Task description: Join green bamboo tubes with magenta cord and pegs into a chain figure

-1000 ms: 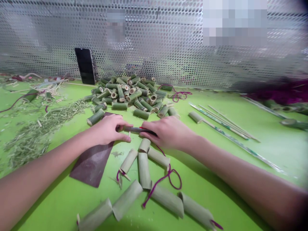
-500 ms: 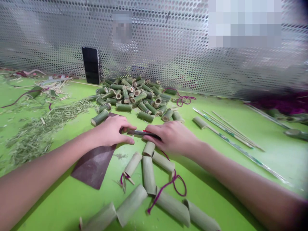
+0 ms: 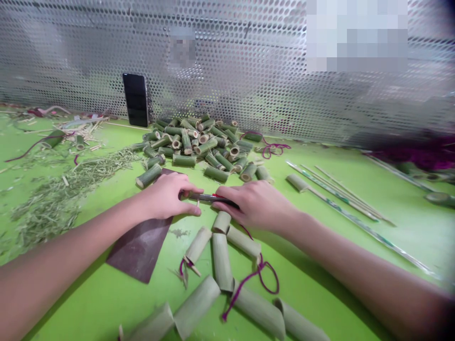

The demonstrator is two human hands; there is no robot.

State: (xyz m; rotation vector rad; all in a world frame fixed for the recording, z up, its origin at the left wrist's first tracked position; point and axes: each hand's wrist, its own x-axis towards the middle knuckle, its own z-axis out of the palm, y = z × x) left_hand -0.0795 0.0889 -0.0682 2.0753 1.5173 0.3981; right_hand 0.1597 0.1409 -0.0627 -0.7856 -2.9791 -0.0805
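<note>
My right hand (image 3: 250,201) is closed around a dark-handled tool with a metal blade and a bit of red (image 3: 206,197). The blade points left toward my left hand (image 3: 174,195), whose thumb and fingers are bent around the blade's end; a small pale stick (image 3: 198,203) shows by the thumb. What that hand grips is too small to make out. Just below lie pale green bamboo tubes (image 3: 222,260) laid out like a figure, joined with purple cord (image 3: 245,286). A brown sheet (image 3: 142,246) lies partly under my left forearm.
Behind my hands is a pile of cut bamboo pieces (image 3: 199,142). A phone (image 3: 136,100) leans on the perforated metal screen (image 3: 227,71). Green shavings (image 3: 74,184) cover the left side. Thin sticks and clear wrappers (image 3: 355,218) lie at the right on the green table (image 3: 302,265).
The view has shifted slightly, so everything sits a little lower and to the right. Both hands keep nearly the same hold and place around the tool.
</note>
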